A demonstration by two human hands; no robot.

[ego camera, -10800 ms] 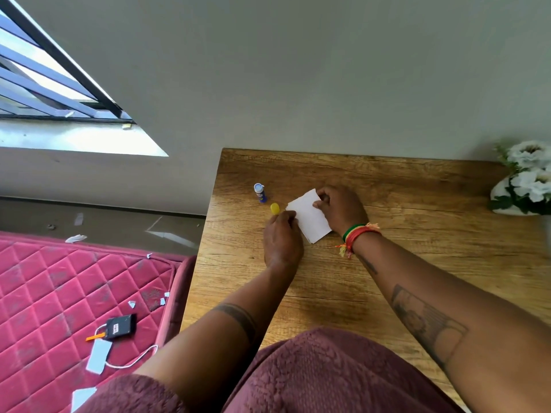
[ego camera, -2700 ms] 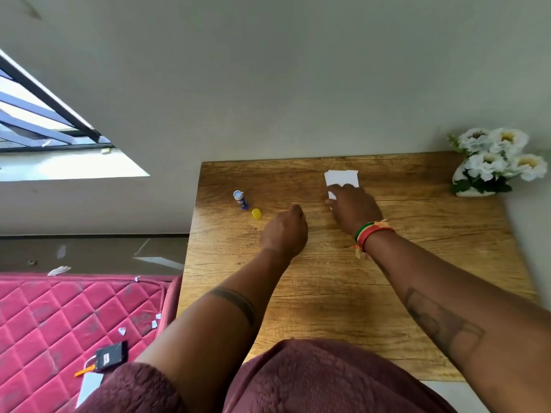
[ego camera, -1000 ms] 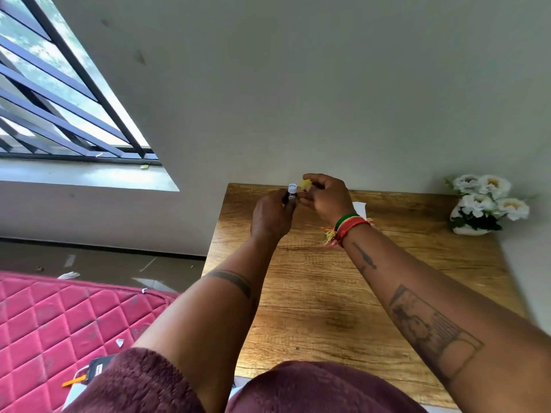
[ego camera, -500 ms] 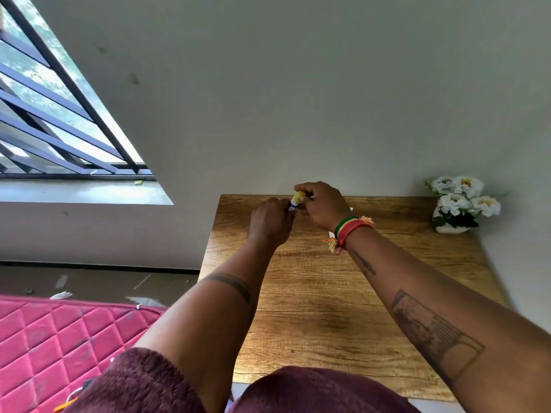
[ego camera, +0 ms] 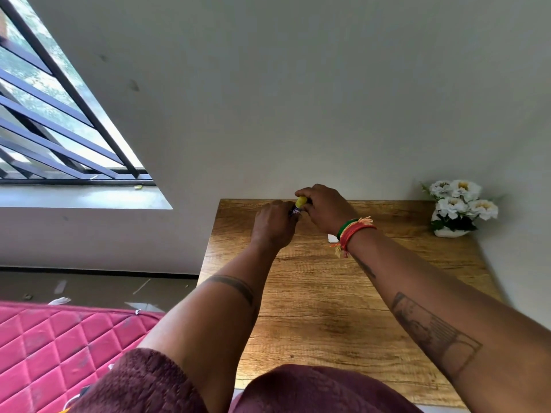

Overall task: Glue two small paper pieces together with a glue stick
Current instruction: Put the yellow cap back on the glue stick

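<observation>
Above the far left part of the wooden table (ego camera: 343, 293) I hold the small blue glue stick (ego camera: 296, 210) in my left hand (ego camera: 275, 223), which is closed around its body. My right hand (ego camera: 323, 208) pinches the yellow cap (ego camera: 301, 201), which sits on the top of the stick. Only a small white corner of the paper (ego camera: 331, 238) shows on the table, just behind my right wrist with its coloured bracelets; the rest is hidden by the arm.
A white pot of white flowers (ego camera: 459, 208) stands at the table's far right corner against the wall. A pink quilted mattress (ego camera: 59, 353) lies on the floor to the left of the table. A barred window (ego camera: 53, 129) is at upper left.
The paper was set down at the back of the table. Both hands then picked up the stick and cap, and the yellow cap went from held apart to sitting on the stick's top.
</observation>
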